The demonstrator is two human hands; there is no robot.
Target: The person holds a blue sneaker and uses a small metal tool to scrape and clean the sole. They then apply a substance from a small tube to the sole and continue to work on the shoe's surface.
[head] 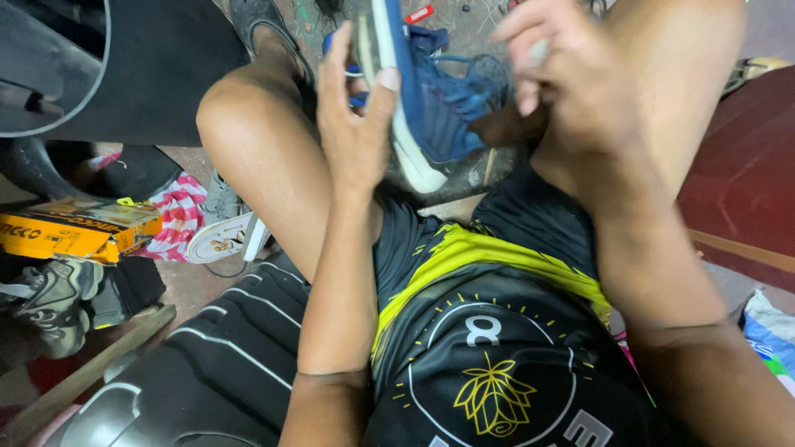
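A blue sneaker (435,116) with a white sole and blue laces sits between my knees, sole edge turned up toward me. My left hand (352,124) grips its sole edge, thumb pressed on the white rim and fingers curled behind. My right hand (571,79) hovers just right of the shoe, fingers closed around a small pale object that is blurred and mostly hidden. I sit with bare knees apart, wearing black shorts with yellow trim.
A yellow box (70,232) lies at the left, with a striped red-and-white cloth (178,217) and a white shoe (222,238) beside it. A dark shoe (54,298) lies lower left. A dark red surface (745,174) stands at the right.
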